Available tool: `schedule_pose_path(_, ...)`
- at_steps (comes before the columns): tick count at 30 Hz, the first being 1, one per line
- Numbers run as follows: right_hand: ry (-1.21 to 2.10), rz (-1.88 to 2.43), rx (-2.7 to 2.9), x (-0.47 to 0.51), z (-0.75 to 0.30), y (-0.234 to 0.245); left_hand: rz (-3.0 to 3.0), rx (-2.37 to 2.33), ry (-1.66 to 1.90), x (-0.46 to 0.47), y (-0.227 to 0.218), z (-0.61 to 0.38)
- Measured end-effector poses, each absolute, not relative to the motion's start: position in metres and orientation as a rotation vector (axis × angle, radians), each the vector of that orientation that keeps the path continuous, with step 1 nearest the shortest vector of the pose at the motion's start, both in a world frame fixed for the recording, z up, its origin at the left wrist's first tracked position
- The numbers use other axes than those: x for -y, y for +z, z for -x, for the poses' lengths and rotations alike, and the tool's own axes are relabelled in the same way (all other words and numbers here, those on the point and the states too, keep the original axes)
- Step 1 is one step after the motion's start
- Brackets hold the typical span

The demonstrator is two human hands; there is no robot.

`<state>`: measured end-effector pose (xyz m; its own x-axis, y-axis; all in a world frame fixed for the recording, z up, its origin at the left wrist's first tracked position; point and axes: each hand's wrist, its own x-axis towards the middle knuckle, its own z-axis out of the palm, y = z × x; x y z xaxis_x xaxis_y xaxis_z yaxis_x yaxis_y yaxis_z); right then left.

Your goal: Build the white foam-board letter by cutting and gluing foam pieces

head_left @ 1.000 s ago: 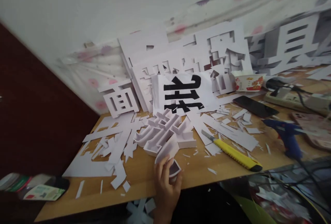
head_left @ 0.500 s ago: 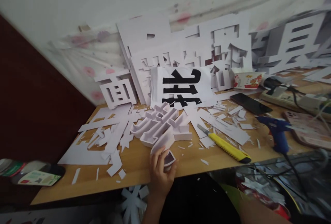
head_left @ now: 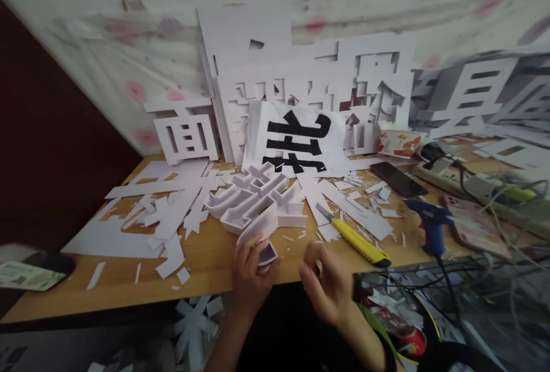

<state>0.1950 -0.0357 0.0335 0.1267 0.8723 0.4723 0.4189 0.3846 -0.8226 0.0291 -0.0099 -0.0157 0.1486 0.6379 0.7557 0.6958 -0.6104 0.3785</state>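
a wooden table bore a hollow white letter near its front edge. the left hand pinched its near end; the right hand hovered nearby, fingers curled, contents unclear. a yellow knife lay beyond.

Gripping the near end of a hollow white letter at a wooden table with the left hand. Holding the blurred right hand, bent-fingered, apart from it, near a yellow knife.
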Motion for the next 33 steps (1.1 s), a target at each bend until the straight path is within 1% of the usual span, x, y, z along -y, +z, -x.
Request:
schedule_pose_path(2,0.663,1.190,1.394,0.022,-0.194,0.025,2.345,1.356,-1.484,0.011,-0.014,-0.029)
schedule_pose_path(5,1.067,1.115,1.232,0.002,-0.191,0.012,2.377,1.349,-1.474,0.012,-0.010,-0.027)
schedule_pose_path(7,1.232,1.089,1.200,-0.006,-0.188,0.004,2.391,1.355,-1.471,0.013,-0.008,-0.027)
schedule_pose_path(14,1.290,1.133,1.231,-0.013,-0.187,-0.009,2.410,1.416,-1.485,0.014,-0.010,-0.027)
schedule_pose_path(18,1.303,1.138,1.264,-0.014,-0.190,-0.006,2.436,1.443,-1.479,0.014,-0.012,-0.028)
schedule_pose_path(26,1.484,1.019,1.200,-0.015,-0.189,-0.001,2.484,1.487,-1.430,0.014,-0.001,-0.028)
schedule_pose_path(33,1.496,1.057,1.317,-0.020,-0.193,0.006,2.478,1.513,-1.427,0.014,-0.001,-0.027)
